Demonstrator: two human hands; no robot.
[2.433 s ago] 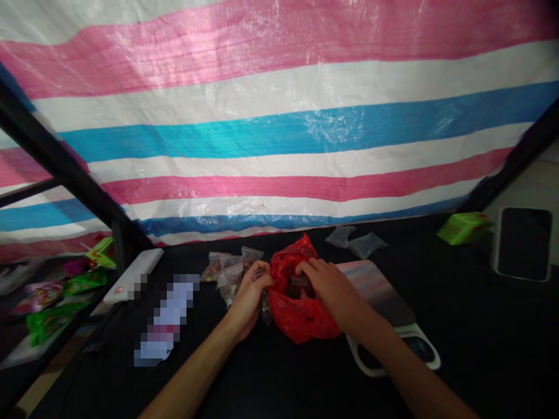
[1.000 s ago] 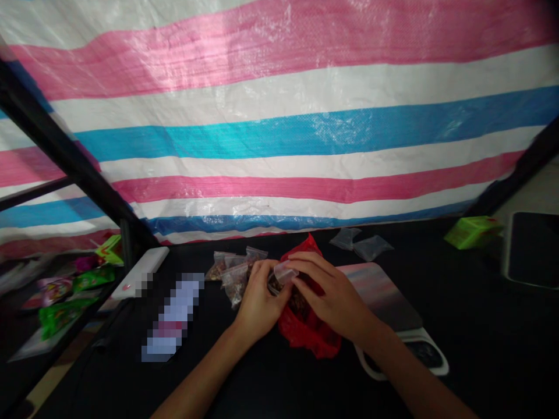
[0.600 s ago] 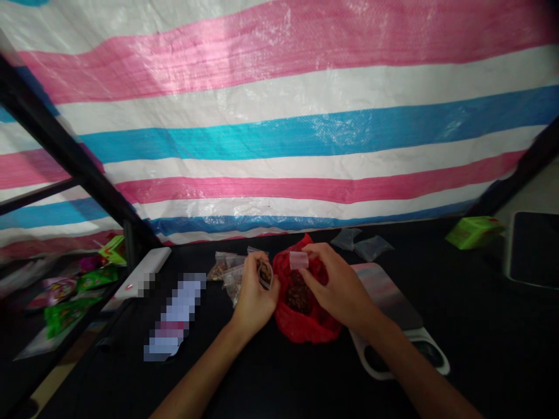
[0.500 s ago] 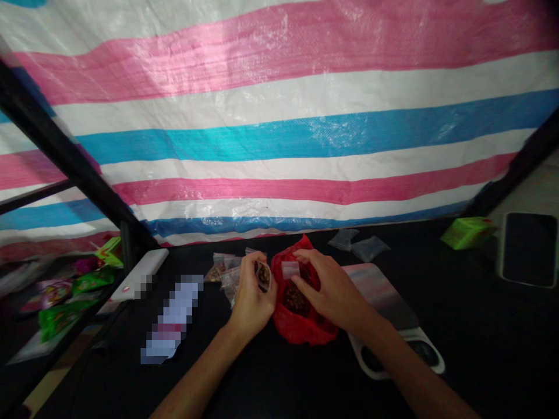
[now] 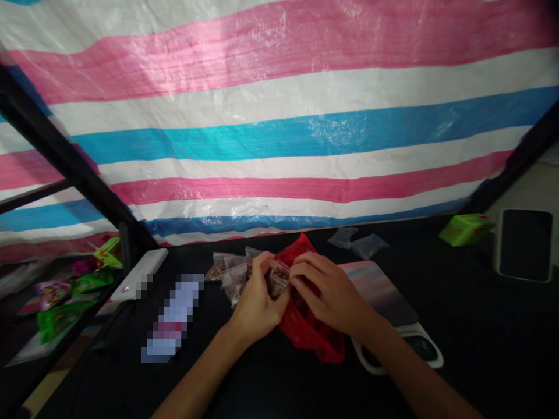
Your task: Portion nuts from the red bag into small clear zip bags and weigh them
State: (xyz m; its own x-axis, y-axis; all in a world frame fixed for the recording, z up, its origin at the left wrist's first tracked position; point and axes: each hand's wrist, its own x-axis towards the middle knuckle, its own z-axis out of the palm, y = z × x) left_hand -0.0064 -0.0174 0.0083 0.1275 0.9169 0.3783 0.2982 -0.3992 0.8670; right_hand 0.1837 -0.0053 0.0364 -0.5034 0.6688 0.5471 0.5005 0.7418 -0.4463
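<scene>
The left hand [image 5: 258,304] has a clear bag [image 5: 278,284] in its grip, mouth up — its long side is hidden. The right hand [image 5: 328,291] is just right of that mouth, over the red bag [image 5: 311,334] — I can't tell if its grip holds anything.

Your right hand [image 5: 329,291] is now closing in on the small bag [image 5: 279,280] in your left hand [image 5: 257,299]; half a second ago it was holding a clear piece over the red bag [image 5: 314,337]. That piece is going out of view. The red bag's near edge is sagging lower.
</scene>
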